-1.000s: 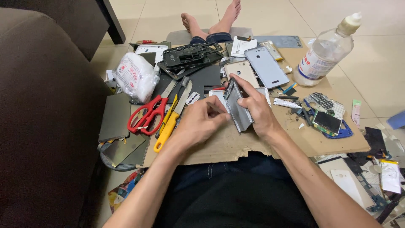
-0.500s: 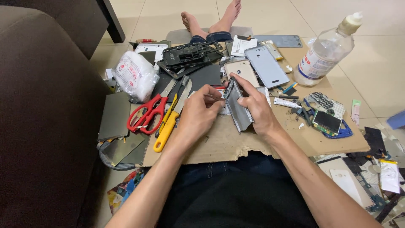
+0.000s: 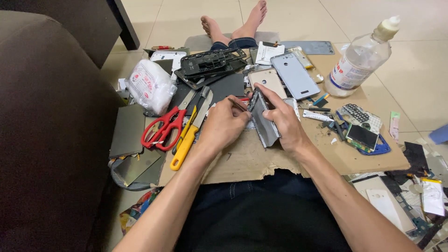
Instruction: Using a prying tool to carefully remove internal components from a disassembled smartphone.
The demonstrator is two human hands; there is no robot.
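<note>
My right hand (image 3: 283,122) grips a grey phone body (image 3: 264,125) and holds it on edge over a sheet of cardboard (image 3: 261,161) on my lap. Fingers of that hand curl over its top edge. My left hand (image 3: 225,125) pinches a thin dark tool (image 3: 238,103) whose tip rests at the upper left edge of the phone body. The inside of the phone faces away from the camera and is hidden.
Red scissors (image 3: 163,127) and a yellow-handled knife (image 3: 189,136) lie left of my hands. Phone shells (image 3: 296,74), a dark frame (image 3: 210,63) and small parts cover the cardboard. A clear plastic bottle (image 3: 358,59) stands at the right; a brown sofa (image 3: 51,140) is at the left.
My left hand has lifted a little and brought the thin tool up to the top edge of the phone body. The right hand keeps the same grip.
</note>
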